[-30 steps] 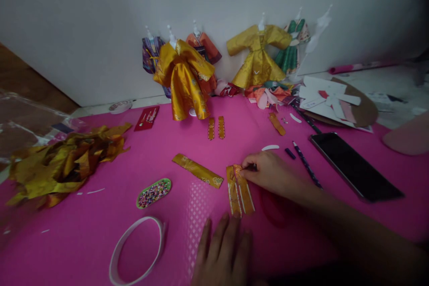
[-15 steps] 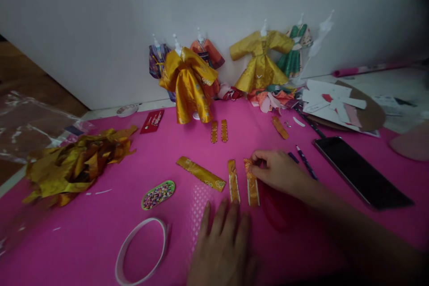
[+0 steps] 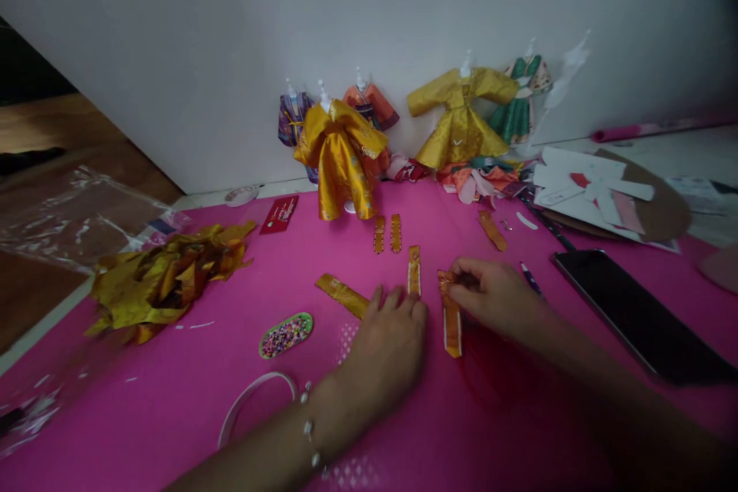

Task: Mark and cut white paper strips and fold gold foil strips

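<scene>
My right hand (image 3: pixel 496 292) is closed, thumb and fingers pinching the upper end of a gold fabric strip (image 3: pixel 453 330) with pale edging and a pointed lower end. My left hand (image 3: pixel 389 338) lies palm down on the pink mat (image 3: pixel 323 254), fingers loosely bent. Its fingertips touch the lower end of a second pale-edged gold strip (image 3: pixel 413 265). A wider gold strip (image 3: pixel 341 294) lies slantwise to its left, partly covered by that hand. Farther back, two short gold strips (image 3: pixel 395 233) with dotted edges rest side by side.
Doll forms in small robes, one in shiny gold (image 3: pixel 343 161), stand by the white wall. Gold fabric scraps (image 3: pixel 167 277), a tray of beads (image 3: pixel 287 335) and a white ring (image 3: pixel 254 392) lie left. A phone (image 3: pixel 634 315), pen (image 3: pixel 531 280) and paper pieces (image 3: pixel 582 184) lie right.
My left hand has moved forward, and the strip at its fingertips has slid away from me. My right hand keeps its pinch on the other strip. The view has shifted slightly.
</scene>
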`<state>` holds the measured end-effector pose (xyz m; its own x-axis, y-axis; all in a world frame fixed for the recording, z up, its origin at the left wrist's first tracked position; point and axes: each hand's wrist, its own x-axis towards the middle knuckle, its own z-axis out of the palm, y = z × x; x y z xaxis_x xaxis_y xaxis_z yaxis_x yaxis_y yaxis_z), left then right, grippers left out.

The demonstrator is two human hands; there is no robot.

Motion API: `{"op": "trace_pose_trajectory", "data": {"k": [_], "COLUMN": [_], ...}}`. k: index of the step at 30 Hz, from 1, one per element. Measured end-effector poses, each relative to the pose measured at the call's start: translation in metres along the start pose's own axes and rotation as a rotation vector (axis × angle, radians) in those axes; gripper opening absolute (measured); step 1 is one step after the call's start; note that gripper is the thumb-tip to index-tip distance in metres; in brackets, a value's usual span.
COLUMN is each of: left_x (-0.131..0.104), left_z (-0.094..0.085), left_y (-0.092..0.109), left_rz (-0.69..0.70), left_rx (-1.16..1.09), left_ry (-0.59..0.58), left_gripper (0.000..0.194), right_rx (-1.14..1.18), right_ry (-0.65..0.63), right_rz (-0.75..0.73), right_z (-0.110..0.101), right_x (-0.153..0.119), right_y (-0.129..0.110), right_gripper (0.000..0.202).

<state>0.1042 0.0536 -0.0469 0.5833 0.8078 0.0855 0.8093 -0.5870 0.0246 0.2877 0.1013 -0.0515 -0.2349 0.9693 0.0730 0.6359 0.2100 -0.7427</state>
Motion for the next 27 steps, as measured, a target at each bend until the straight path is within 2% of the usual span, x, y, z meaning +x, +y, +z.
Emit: {"op": "trace_pose_trajectory", "data": {"k": [3,6,9,12,13,14,16,21,24,27], "left_x": [0.017,0.02,0.006,-0.024,-0.036,-0.049,-0.077,-0.137,-0.156,-0.162], "left_z": [-0.006,-0.016,-0.031,-0.048,-0.053,-0.056,-0.06,-0.052,-0.042,-0.031], "left_y": [-0.017,-0.034,-0.047,-0.056,-0.057,-0.058,-0.057,-0.043,-0.032,-0.026], "left_rz": [0.029,0.018,-0.041,-0.158,-0.203,-0.243,-0.361,-0.578,-0.65,-0.662], "left_rx": [-0.064,-0.13,-0.184,-0.215,-0.218,-0.22,-0.236,-0.188,-0.197,-0.172], "left_ry": [-0.012,0.016,0.072,0.139,0.161,0.176,0.154,-0.131,-0.189,-0.185], "left_gripper": [0.029,0.024,0.025,0.021,0.019,0.017,0.012,0.017,0.021,0.02], "right_rx": [0.061,0.179,0.315,0.461,0.462,0.426,0.284,0.078,0.009,-0.042], "right_ry": [-0.039,-0.144,-0.349,-0.607,-0.65,-0.654,-0.569,-0.373,-0.326,-0.316], "right_rz": [0.014,0.019,0.012,0.038,0.046,0.044,0.015,-0.066,-0.108,-0.137], "right_z": [0.0,-0.003,-0.009,-0.008,-0.005,-0.001,0.008,0.025,0.028,0.031], "right_x": [0.0,-0.004,-0.012,-0.02,-0.022,-0.023,-0.024,-0.019,-0.016,-0.015], "right_y": [0.003,-0.001,-0.012,-0.022,-0.024,-0.025,-0.025,-0.015,-0.007,-0.001], "right_gripper": [0.01,0.01,0.014,0.017,0.017,0.017,0.017,0.018,0.02,0.022]}}
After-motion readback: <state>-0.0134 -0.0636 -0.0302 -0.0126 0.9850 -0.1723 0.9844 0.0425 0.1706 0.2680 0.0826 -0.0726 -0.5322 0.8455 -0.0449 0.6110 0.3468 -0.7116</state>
